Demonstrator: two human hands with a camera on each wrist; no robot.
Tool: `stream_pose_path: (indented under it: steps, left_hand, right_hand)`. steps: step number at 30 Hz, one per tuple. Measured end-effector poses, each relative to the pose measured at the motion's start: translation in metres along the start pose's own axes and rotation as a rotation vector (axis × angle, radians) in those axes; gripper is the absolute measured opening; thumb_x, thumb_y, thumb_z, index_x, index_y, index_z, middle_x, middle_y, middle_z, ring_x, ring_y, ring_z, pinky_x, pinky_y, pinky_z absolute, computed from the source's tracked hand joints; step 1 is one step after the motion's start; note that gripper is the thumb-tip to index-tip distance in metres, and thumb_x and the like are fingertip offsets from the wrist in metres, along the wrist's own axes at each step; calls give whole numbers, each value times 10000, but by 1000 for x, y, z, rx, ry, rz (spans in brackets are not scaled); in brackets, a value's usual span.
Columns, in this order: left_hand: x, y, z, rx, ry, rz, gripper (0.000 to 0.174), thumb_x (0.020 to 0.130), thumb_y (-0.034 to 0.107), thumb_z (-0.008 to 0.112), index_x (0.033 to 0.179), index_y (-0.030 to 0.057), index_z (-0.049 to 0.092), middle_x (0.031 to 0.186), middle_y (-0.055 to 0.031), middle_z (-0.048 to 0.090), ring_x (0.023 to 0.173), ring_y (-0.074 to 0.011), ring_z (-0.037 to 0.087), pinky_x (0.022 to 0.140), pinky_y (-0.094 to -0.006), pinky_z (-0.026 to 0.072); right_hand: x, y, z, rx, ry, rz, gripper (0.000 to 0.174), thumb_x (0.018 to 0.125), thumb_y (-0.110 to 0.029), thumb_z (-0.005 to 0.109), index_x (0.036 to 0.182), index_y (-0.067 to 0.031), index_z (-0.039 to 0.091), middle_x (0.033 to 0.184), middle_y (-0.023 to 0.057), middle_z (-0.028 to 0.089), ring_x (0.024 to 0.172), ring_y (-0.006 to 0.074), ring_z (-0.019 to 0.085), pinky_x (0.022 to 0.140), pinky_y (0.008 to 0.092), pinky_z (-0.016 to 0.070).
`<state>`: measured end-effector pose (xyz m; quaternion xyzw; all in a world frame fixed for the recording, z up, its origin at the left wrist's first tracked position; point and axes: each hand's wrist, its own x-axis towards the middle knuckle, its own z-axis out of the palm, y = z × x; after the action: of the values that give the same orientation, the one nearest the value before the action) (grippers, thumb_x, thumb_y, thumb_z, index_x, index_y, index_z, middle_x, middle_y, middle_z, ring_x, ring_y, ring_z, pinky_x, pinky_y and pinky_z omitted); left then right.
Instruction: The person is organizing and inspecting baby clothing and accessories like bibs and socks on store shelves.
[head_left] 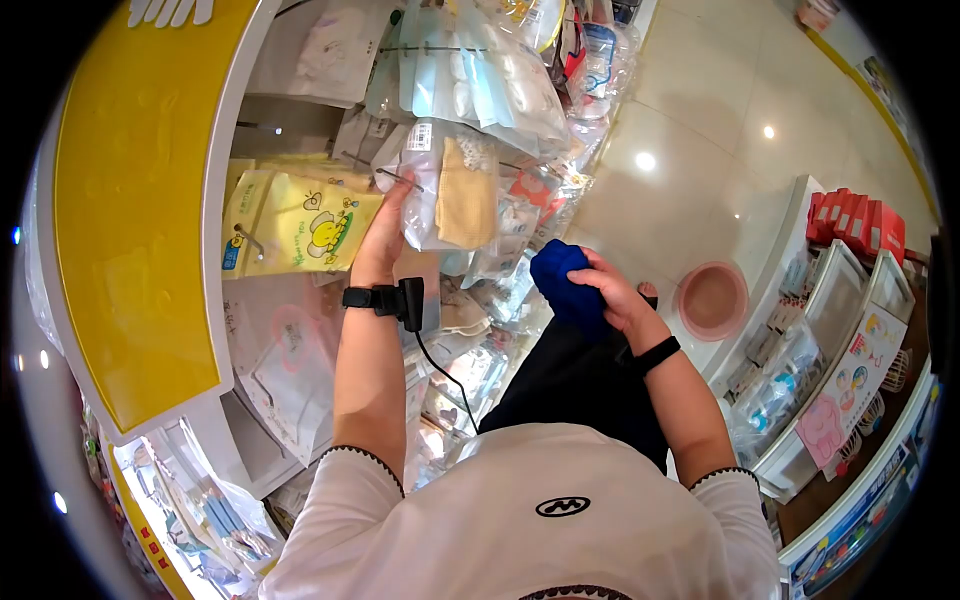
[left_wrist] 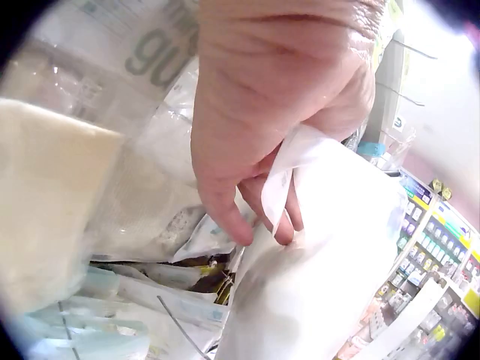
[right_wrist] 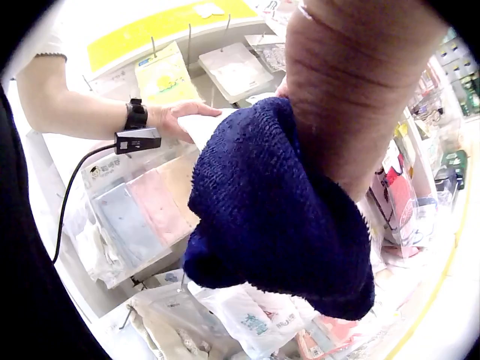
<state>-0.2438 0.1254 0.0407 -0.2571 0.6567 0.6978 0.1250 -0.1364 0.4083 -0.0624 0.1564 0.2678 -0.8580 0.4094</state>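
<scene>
My left hand (head_left: 385, 232) reaches in among the hanging packages. In the left wrist view the fingers of that hand (left_wrist: 281, 97) pinch the edge of a white package (left_wrist: 337, 225). Beside it in the head view hangs a clear package with a tan knitted item (head_left: 466, 190), and on the other side a yellow package (head_left: 310, 222). My right hand (head_left: 612, 290) holds a bunched dark blue cloth (head_left: 568, 285), away from the rack. In the right wrist view the cloth (right_wrist: 277, 210) hides most of the fingers.
Metal hooks carry several more packages, including light blue ones (head_left: 480, 80). A yellow panel (head_left: 140, 200) edges the rack at the left. A pink basin (head_left: 713, 300) stands on the tiled floor. At the right is a shelf with red boxes (head_left: 858, 222).
</scene>
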Motion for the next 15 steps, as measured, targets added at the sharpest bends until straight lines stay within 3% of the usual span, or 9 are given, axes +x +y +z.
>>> stream_pose_path:
  steps: [3,6,10,15]
  left_hand:
    - [-5,3,7,0,3,-50,417,828,256,621,1149,16,506,1035,-59,589,920,-144,556,792,-273,452]
    - [1,-10,-1,231,-3,92,339,842,229,608,1098,14,549,986,-46,608,863,-120,562,741,-251,446]
    - [-20,-6,17,305,-87,58,214,873,198,572,977,19,624,899,-11,633,796,-83,551,723,-238,434]
    - [-28,-4,22,403,-45,115,254,882,228,565,1000,10,617,901,-4,621,793,-71,529,720,-234,429]
  right_hand:
    - [-4,-2,-4,-19,16,-22,517,766,-93,591,1247,-41,410,1093,96,553,934,194,576,792,330,494]
    - [-3,-3,-6,-12,-2,-9,515,771,-95,593,1249,-43,410,1088,95,555,925,194,579,781,329,498]
    - [3,-5,-3,-25,6,-19,500,778,-91,589,1246,-50,416,1081,92,559,907,196,586,760,333,507]
    - [11,-6,1,-31,-18,-26,489,781,-89,594,1238,-53,425,1071,90,564,898,197,592,751,344,514]
